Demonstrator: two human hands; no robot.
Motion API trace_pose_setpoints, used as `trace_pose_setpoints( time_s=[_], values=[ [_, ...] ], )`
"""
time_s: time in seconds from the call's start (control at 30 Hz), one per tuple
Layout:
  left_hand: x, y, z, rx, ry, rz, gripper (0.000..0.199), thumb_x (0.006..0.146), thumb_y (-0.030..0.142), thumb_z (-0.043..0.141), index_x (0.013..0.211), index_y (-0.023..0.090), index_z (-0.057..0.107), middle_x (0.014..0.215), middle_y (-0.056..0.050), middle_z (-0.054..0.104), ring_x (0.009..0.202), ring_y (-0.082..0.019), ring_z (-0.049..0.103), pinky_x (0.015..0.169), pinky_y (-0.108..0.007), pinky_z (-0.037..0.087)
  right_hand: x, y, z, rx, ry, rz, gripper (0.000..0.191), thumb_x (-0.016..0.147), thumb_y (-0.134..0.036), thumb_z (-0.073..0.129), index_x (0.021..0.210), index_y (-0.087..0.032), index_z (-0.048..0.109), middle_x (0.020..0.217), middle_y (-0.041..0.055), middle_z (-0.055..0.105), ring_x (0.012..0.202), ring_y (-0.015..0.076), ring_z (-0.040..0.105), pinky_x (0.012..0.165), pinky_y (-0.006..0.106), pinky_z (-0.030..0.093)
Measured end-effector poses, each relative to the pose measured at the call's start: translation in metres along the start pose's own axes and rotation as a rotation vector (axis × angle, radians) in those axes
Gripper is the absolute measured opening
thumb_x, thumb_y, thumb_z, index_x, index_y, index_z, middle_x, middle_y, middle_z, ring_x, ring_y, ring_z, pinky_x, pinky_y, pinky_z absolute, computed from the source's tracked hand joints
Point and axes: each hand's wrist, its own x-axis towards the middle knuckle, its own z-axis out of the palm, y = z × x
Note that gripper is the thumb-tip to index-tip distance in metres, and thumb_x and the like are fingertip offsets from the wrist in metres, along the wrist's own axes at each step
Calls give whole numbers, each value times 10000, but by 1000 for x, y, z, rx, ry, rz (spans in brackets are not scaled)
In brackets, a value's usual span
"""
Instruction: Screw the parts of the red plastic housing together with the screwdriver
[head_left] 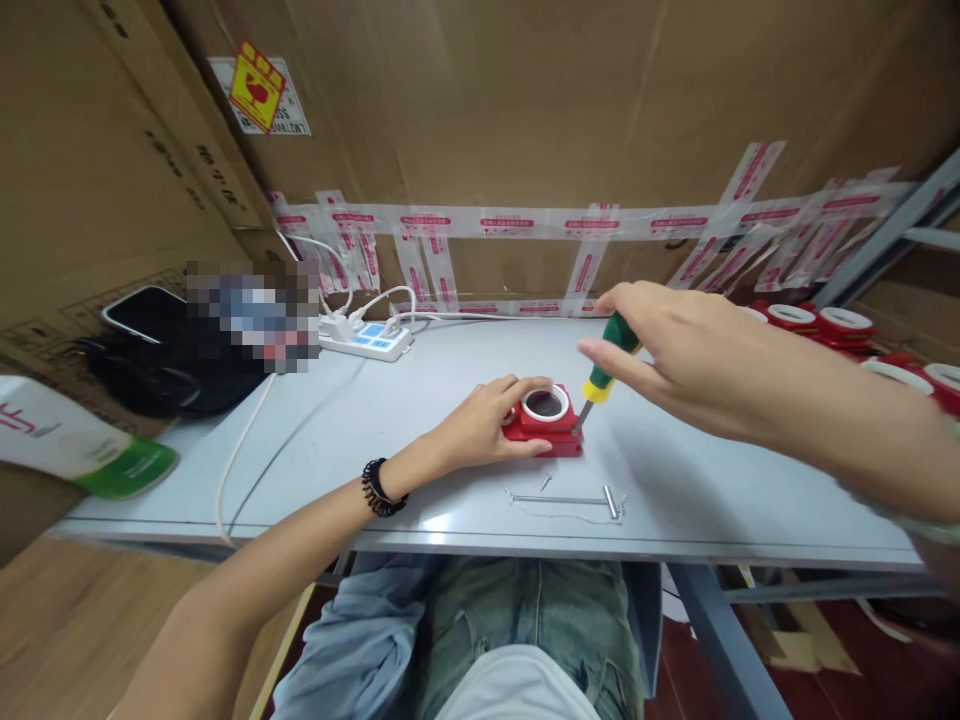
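Even, moderately bright light on my view, small white glare at the tabletop's (pixel 465 360) near edge, soft shadows, wide-angle bowing, right forearm (pixel 787 380) blurred, upper-left patch pixelated.

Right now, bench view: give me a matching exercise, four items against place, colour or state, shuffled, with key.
Items
1. Power strip
2. Screwdriver
3. Nearest red housing
4. Metal rod with crosspiece

Place, colour or state
A. Held by the left hand
B. White, with white plugs in it
C. Lying near the front edge of the desk
D. Green and yellow handle, in the right hand

Right pairs: 1-B, 2-D, 3-A, 4-C
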Motion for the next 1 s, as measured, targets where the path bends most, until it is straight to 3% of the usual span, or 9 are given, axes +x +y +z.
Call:
trace_pose_setpoints(
  time_s=[0.1,0.27,0.47,0.57,0.7,0.8,0.9,1.0],
  values=[
    [0,-1,0,5,0,2,666,826,506,695,1384,259,428,1270,-103,576,1054,-266,589,948,-436,473,7,-4,6,-21,44,63,360,953,-411,411,1109,-127,568,930,155,672,805,305,653,696,419,455],
    [0,-2,1,1,-11,-4,684,829,508,690,1404,272,407,1257,-99,574,1042,-264,589,947,-441,471,8,-2,2,223,-19,-116,269,872,-261,481,1123,-186,544,1086,100,651,932,249,638,792,378,481],
    [0,-1,-1,21,-21,-2,668,844,521,670,1406,272,409,1198,-99,583,1003,-255,591,905,-428,480,8,-7,13,150,108,43,330,895,-386,474,1124,-157,541,1072,148,634,925,305,634,789,461,485],
    [0,0,-2,28,-29,0,663,847,530,665,1404,274,412,1206,-99,578,1002,-253,597,895,-421,479,9,-7,14,226,132,89,272,850,-290,501,1109,-207,499,1053,102,623,819,241,622,725,413,487],
    [1,0,-3,59,-43,-8,664,840,533,669,1397,270,419,1139,-88,598,952,-252,600,863,-421,480,9,-11,8,396,98,51,360,711,-219,583,1039,-230,435,1021,59,601,722,174,584,620,330,475],
    [1,-1,-2,73,-38,1,664,839,544,666,1393,276,416,1137,-84,599,926,-245,595,845,-412,482,12,-17,6,294,76,53,366,735,-270,594,1062,-220,437,921,59,618,706,201,592,634,353,460],
    [1,-1,-3,58,-35,12,653,847,536,663,1393,281,411,1191,-87,586,974,-246,594,872,-405,478,15,-17,8,106,110,186,369,827,-398,570,1105,-183,456,775,73,613,678,254,604,636,392,433],
    [1,-1,-3,43,-39,14,658,850,528,665,1401,285,402,1211,-86,581,1005,-246,591,880,-396,477,16,-12,5,139,89,191,397,827,-406,589,1138,-195,459,767,64,624,657,244,601,610,371,424]
  ],
)
